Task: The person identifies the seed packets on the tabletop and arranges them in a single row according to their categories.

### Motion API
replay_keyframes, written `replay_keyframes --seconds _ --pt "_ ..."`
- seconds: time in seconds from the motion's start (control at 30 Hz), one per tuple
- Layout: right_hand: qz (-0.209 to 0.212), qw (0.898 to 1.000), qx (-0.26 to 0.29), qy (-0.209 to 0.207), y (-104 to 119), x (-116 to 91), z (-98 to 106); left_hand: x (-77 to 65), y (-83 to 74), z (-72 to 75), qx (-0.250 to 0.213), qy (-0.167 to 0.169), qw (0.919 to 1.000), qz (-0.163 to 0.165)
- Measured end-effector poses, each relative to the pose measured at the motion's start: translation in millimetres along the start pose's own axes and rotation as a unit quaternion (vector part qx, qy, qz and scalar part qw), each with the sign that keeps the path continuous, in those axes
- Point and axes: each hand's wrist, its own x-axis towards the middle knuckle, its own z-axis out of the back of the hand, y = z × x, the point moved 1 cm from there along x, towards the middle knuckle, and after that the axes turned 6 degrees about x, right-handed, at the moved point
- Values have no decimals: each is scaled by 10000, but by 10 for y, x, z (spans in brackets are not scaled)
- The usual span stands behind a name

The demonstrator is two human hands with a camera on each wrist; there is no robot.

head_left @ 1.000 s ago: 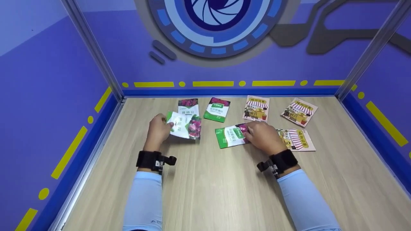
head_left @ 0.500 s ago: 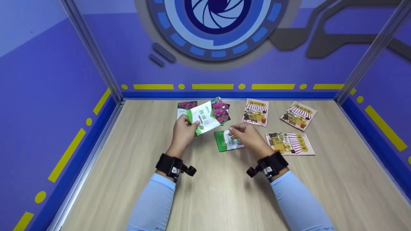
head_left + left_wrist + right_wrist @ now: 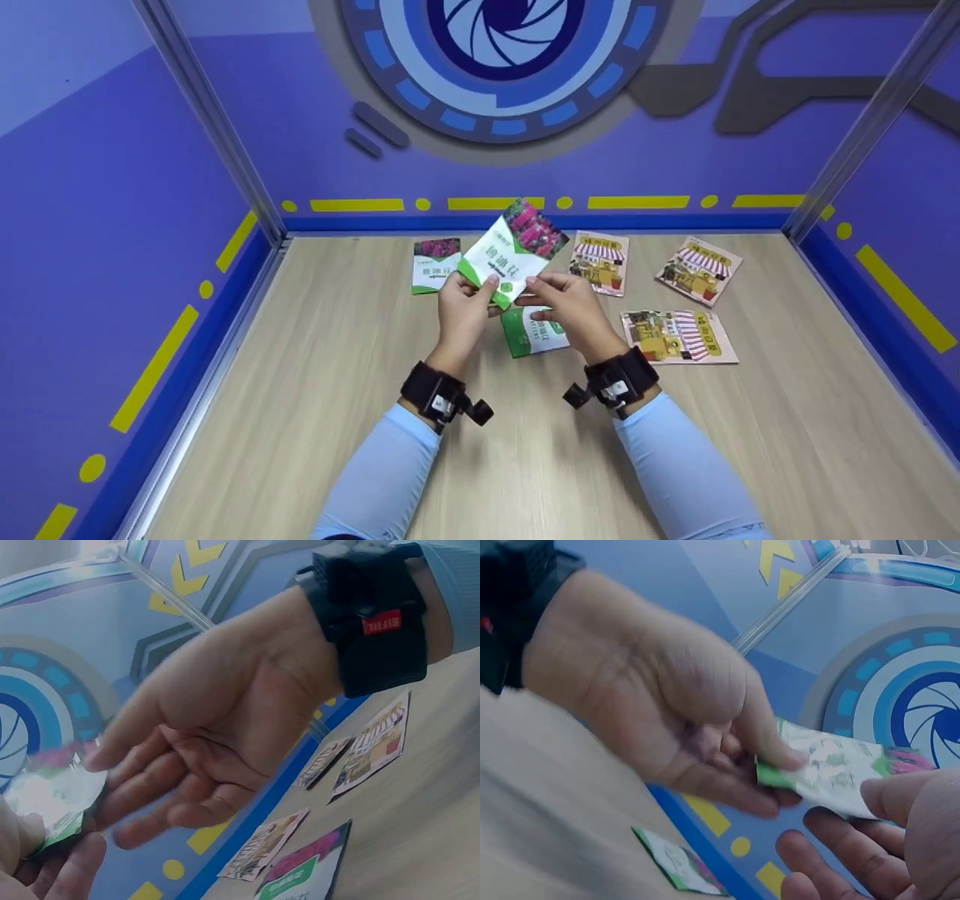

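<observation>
A white and green flower seed packet [image 3: 504,255] with pink blooms printed at its far end is held up off the table, tilted. My left hand [image 3: 466,306] pinches its near left corner, thumb on top and fingers underneath. The right hand [image 3: 568,306] has its thumb and fingertips at the packet's near right edge; in the right wrist view that thumb [image 3: 889,795] lies over the edge with fingers below. Beneath the hands a green and white seed packet [image 3: 534,334] lies flat, partly covered by the right fingers. Another flower packet [image 3: 429,271] lies behind the left hand.
Pink packets printed with a striped awning lie on the right: one upright [image 3: 600,259], one slanted [image 3: 699,271] and one sideways [image 3: 679,337]. A wood-grain tabletop [image 3: 315,390] runs back to a blue wall [image 3: 360,172], with side walls left and right.
The left hand has carried its packet rightward and up from the left group. The right hand has let go of the packet on the table and come up to the held packet's edge.
</observation>
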Motion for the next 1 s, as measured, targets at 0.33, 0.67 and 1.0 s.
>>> replay_keyframes --seconds 0.33,0.67,1.0 --pt "234 9978 -89 -606 128 -10 32 -81 -56 6 252 738 9970 16" --pt "498 9945 -547 -748 247 -71 203 -87 -193 178 657 952 9932 -144" --pt "750 9920 -928 -422 303 -151 210 -200 -327 228 915 1210 9880 -289"
